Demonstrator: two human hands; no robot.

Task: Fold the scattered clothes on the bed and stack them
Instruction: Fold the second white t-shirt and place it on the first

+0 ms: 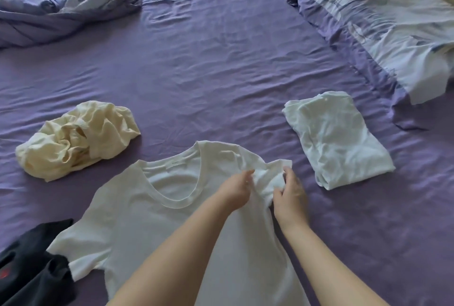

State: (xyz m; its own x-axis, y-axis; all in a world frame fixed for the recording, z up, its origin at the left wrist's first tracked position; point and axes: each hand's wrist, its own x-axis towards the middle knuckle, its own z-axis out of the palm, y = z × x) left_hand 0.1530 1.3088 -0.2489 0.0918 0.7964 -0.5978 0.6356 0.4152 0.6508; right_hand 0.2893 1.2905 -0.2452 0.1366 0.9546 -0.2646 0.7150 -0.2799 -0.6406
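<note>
A person is standing over a bed covered in a purple sheet [196, 72], working on a white T-shirt [152, 227] that is lying face up and mostly flat in front of them. Taking that shirt as the landmark and moving left to right: a dark garment [32, 269] is lying crumpled at its lower left, overlapping its left sleeve. A cream garment [76, 138] is sitting unfolded, up and to the left of the shirt. A rumpled duvet [61, 8] is lying far beyond, at the upper left.

On the shirt's right shoulder, the left hand [237, 190] is pinching the bunched sleeve fabric, its grip closed on the cloth. The right hand [290, 195] is meeting it from the other side, fingers curling around the same bunched sleeve.

Just right of the shirt, a folded white garment [336, 138] is starting the stack. A patterned pillow [383, 23] is lying beyond it.

The step appears to be straightening this sleeve before folding. Doing it well likely means pulling the sleeve out flat, smoothing wrinkles, then folding it inward along a straight line so the final shape matches the folded piece.
</note>
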